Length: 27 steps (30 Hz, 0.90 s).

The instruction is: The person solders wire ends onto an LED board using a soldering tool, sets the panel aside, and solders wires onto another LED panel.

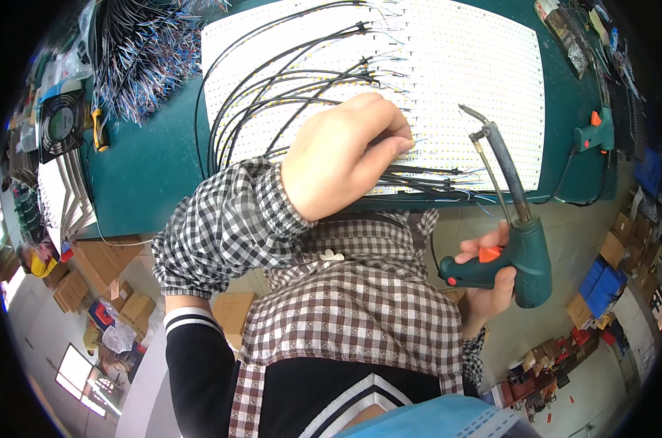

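My left hand point(345, 153) rests over a white LED board point(477, 80), its thumb and forefinger pinched together on a thin wire end. Black cables point(250, 91) with stripped, coloured ends lie across the board and run in a row down its middle. In my right hand point(495, 281) is a green soldering gun point(532, 255) with an orange trigger. Its tip point(473, 113) points up and left, above the right part of the board, apart from my left hand.
A large bundle of wires point(141, 66) lies at the back left of the green table point(141, 190). Beside it are a black fan point(62, 124) and a yellow-handled tool point(98, 131). Another green soldering gun point(595, 135) lies at the right, its cord near the table's edge.
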Tool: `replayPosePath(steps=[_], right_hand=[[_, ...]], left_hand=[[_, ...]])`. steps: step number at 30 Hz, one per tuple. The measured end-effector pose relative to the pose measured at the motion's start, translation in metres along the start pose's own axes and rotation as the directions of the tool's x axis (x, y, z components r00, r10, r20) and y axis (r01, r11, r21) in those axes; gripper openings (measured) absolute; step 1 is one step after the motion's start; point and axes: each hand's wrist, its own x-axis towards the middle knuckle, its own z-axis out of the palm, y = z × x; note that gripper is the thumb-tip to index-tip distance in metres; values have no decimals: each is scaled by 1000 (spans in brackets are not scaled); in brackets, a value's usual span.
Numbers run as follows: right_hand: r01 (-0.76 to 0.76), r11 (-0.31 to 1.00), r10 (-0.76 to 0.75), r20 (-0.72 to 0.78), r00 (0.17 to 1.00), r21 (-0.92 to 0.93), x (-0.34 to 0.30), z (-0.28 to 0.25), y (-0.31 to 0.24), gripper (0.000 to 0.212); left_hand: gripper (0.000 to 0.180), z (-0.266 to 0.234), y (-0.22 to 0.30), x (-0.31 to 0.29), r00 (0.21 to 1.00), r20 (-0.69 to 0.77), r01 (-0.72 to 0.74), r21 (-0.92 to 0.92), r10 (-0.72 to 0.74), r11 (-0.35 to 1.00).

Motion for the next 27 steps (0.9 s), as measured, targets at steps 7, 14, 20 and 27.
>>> replayPosePath(steps=[7,14,20,27], right_hand=[[-27,999,27,16,1000,-35,12,4,1,70],[-3,999,4,7,1000,-41,17,8,-1,71],[-28,998,28,-1,1000,-63,8,0,0,71],[-68,996,65,-46,997,-63,-10,-7,2,71]], left_hand=[[9,-3,-2,4,986,92,151,-129,-139,980],[10,4,-2,6,984,38,179,-95,-176,979],[12,7,-4,10,998,6,60,202,-63,978],[8,10,2,11,999,39,-10,337,-4,942]])
